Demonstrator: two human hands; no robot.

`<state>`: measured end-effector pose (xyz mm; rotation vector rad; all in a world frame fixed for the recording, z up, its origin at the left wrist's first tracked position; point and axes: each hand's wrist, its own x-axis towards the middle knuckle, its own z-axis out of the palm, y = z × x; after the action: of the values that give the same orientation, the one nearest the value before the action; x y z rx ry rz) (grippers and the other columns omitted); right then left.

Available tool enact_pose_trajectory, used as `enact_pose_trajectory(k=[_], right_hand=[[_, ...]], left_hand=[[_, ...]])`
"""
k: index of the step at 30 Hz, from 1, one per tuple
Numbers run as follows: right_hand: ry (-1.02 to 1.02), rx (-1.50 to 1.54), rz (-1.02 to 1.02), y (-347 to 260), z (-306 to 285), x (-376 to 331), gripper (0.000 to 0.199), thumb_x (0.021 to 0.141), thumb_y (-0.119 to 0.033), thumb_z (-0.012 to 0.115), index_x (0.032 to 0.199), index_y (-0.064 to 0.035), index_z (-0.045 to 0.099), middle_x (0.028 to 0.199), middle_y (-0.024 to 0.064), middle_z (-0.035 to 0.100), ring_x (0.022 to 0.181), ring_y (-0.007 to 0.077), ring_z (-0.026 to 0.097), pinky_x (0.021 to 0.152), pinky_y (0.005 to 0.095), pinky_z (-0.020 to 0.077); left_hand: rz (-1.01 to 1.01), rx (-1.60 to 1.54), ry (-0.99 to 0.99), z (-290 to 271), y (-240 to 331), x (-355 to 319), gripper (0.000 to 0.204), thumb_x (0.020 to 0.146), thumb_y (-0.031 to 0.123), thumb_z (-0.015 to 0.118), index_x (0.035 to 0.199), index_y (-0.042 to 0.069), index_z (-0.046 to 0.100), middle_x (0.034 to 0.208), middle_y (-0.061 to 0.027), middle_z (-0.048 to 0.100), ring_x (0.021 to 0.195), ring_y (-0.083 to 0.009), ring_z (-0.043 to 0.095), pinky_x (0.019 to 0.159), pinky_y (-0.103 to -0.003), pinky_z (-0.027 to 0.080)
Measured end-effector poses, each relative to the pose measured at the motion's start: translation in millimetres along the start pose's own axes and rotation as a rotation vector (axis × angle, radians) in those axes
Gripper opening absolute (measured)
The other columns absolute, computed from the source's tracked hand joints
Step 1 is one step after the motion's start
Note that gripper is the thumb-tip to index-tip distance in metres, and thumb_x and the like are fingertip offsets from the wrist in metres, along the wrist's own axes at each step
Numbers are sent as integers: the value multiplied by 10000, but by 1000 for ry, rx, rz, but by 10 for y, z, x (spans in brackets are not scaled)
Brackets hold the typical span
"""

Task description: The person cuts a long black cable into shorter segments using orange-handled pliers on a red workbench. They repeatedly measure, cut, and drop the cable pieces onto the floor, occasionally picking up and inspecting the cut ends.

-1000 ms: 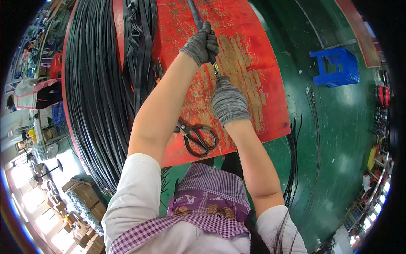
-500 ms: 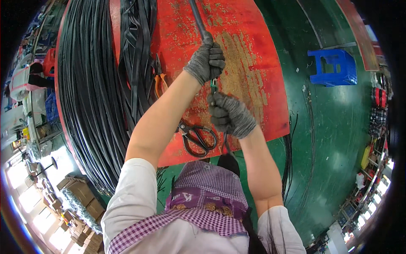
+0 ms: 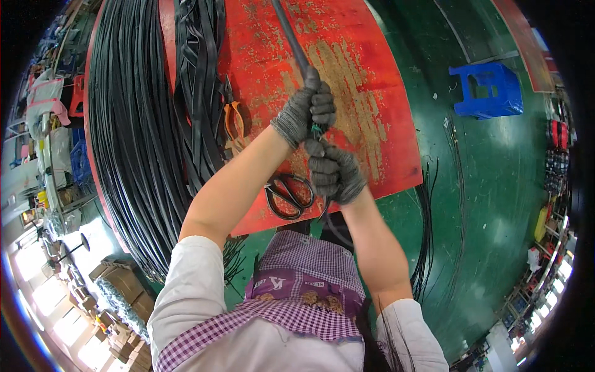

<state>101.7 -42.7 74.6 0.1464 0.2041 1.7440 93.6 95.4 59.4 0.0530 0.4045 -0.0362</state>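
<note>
1. Head view, clock centred on the two hands, 12 at the top.
2. Left hand (image 3: pixel 310 111), grey glove: fingers curled tight, wrapped around the near end of a black tube (image 3: pixel 291 37). Tube runs out to 11 o'clock, over the red table (image 3: pixel 260 62).
3. Right hand (image 3: pixel 335 172), grey glove: just below the left at 5, fingers folded and pressed together on a thin dark cable (image 3: pixel 325 208); part inside the fist hidden. Cable's loose length hangs toward 6.
4. Green bit (image 3: pixel 317 129) shows in the narrow gap between the fists; too small to tell what it is.
5. Black-handled scissors (image 3: pixel 290 197) on table, 7 o'clock; blades out of sight by the left forearm.
6. Orange-handled pliers (image 3: pixel 234 119) on table, 9 to 10, beside flat black strips (image 3: pixel 198 93).
7. Long black cable bundle (image 3: pixel 133 124) at 9, past the strips.
8. Off the table: blue stool (image 3: pixel 496 93) between 2 and 3, thin cables (image 3: pixel 457 155) on green floor (image 3: pixel 496 198) at 3, dark strands (image 3: pixel 427 229) hanging at the table edge, 4.
</note>
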Motion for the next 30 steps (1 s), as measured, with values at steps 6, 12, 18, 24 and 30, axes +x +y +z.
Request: enact_pose_trajectory(k=[6, 12, 18, 24, 30], right_hand=[[681, -1380, -531, 114, -220, -182, 153, 819, -229, 437, 811, -76, 451, 490, -43, 364, 366, 72, 315, 331, 216, 275], [862, -1058, -216, 189, 376, -115, 222, 820, -255, 436, 809, -39, 487, 572, 54, 475, 493, 192, 452, 471, 311, 392], [952, -2722, -868, 83, 37, -18, 160, 807, -214, 435, 786, -66, 493, 538, 6, 445, 440, 124, 422, 408, 251, 341], [756, -998, -192, 48, 480, -126, 157, 802, -189, 430, 824, -42, 480, 600, 42, 479, 490, 167, 460, 424, 284, 369], [456, -2558, -815, 403, -199, -393, 167, 797, -165, 425, 863, -17, 466, 662, 79, 513, 540, 209, 497, 440, 317, 397]], left_hand=[[44, 1111, 477, 255, -329, -199, 381, 714, 461, 531, 827, 97, 514, 707, -23, 495, 650, -130, 475, 645, -270, 415], [178, 27, -47, 151, 124, 29, 362, 771, 395, 488, 923, 67, 468, 672, 8, 445, 532, -104, 424, 521, -259, 428], [462, 382, 410, 502, -69, -24, 306, 783, 386, 486, 673, 122, 378, 453, 23, 331, 318, -99, 291, 304, -238, 262], [180, 170, 110, 260, -266, -209, 338, 759, 445, 491, 656, 141, 381, 480, 37, 344, 407, -96, 347, 385, -224, 309], [100, 242, 106, 79, -222, -254, 335, 777, 444, 450, 716, 117, 413, 524, 30, 372, 467, -91, 371, 427, -222, 338]])
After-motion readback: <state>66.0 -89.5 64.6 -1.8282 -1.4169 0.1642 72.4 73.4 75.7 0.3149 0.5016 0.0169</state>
